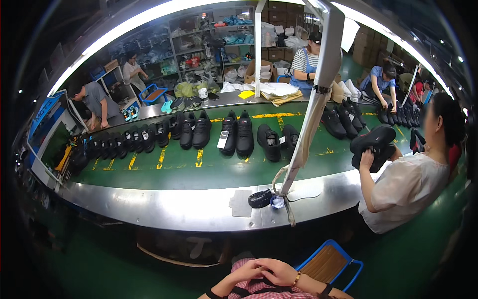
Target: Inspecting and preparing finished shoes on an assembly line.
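Observation:
At my waist, in front of a pink checked garment [256, 286], my two hands are folded together. My left hand [245, 272] comes in from the lower left, its fingers tucked against the other hand and partly hidden. My right hand [280, 272], with a beaded bracelet [297, 278] at the wrist, lies closed over them. No object shows in either hand. Beyond them, apart from both hands, runs a metal ledge [164, 209] beside a green conveyor belt [184, 172]. On the belt stand black shoes [228, 133] in pairs, some with white tags.
On the ledge lie a black rounded item [260, 199] and a flat grey piece [242, 203], beside a slanted white post [306, 119]. A blue-framed stool [326, 264] stands at my right. A nearby person [406, 184] holds black shoes [373, 144]; other people work across the belt.

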`<action>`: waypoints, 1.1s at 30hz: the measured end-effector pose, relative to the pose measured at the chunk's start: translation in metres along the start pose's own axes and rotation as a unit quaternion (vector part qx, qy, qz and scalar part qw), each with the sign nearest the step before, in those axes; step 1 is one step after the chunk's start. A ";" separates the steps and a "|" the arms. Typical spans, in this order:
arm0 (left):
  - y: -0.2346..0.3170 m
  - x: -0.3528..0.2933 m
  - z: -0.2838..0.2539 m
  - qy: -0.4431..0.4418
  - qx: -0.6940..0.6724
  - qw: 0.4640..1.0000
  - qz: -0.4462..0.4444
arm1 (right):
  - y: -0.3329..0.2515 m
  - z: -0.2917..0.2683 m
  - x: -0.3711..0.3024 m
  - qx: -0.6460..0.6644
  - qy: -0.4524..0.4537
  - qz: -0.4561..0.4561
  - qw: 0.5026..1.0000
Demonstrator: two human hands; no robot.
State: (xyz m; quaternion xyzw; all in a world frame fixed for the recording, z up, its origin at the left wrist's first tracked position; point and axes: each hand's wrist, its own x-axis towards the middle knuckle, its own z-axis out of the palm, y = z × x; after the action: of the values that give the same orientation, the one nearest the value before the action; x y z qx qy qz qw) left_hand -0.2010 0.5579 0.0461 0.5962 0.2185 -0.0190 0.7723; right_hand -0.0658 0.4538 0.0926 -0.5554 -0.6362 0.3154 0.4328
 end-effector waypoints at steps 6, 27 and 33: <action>0.046 0.061 -0.062 -0.107 0.092 0.989 -0.040 | 0.025 -0.024 0.040 -0.051 0.129 0.072 0.988; 0.090 0.254 -0.246 -0.110 0.199 0.974 0.012 | 0.107 -0.043 0.117 -0.176 -0.056 0.533 0.826; 0.105 0.350 -0.335 0.216 0.216 0.947 0.097 | 0.140 -0.010 0.077 -0.170 -0.046 0.617 0.767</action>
State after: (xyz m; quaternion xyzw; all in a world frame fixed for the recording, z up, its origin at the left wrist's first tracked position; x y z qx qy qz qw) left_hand 0.0400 0.9809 -0.0491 0.7571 0.3118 0.1389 0.5570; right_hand 0.0033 0.5541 -0.0114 -0.8774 -0.2191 0.4267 0.0135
